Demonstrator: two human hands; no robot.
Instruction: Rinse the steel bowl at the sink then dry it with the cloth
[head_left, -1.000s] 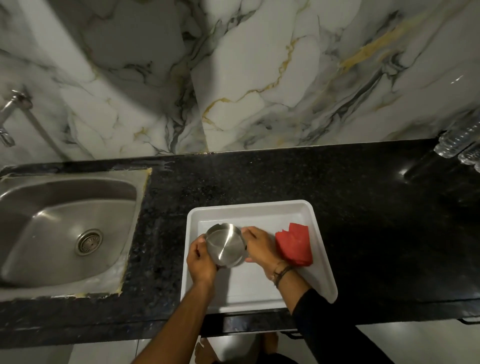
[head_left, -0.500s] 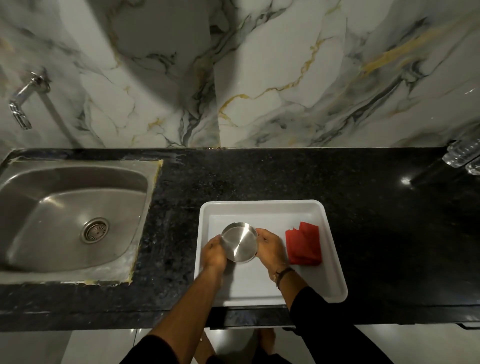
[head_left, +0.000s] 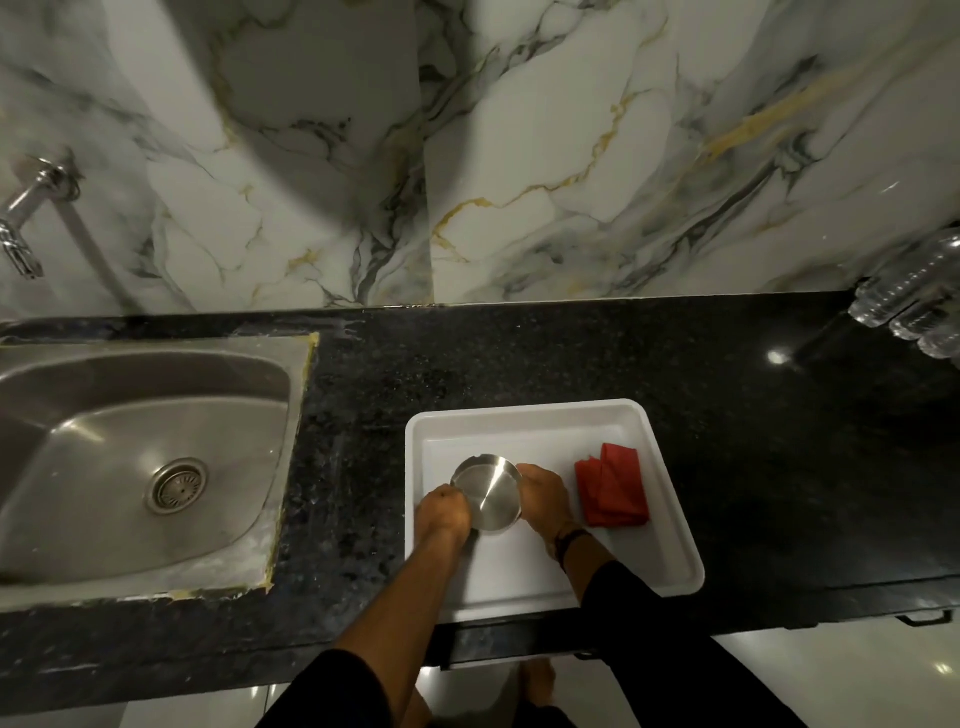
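At the bottom of the frame, two forearms are reaching up from dark sleeves over the near edge of the black speckled stone worktop (head_left: 519, 353). Just above them, in the lower centre, the left hand (head_left: 442, 512) and the right hand (head_left: 544, 498) are holding the small round steel bowl (head_left: 487, 492) between them, fingers closed against its left and right sides. The bowl is tilting, its shiny inside facing the camera, over the shallow white rectangular plastic tray (head_left: 670, 525); whether it is touching the tray floor cannot be told. A dark band is circling the right wrist. Just right of the right hand, the folded red cloth (head_left: 613, 491) is lying flat inside the tray, apart from the bowl. At mid-left, well apart from the tray, the stainless steel sink (head_left: 62, 545) is sitting sunk into the worktop, its round drain (head_left: 175, 485) showing. In the upper left, a chrome tap (head_left: 23, 218) is projecting from the white marble-patterned wall (head_left: 519, 156). At the right edge, clear plastic bottles (head_left: 914, 296) are lying on the worktop.
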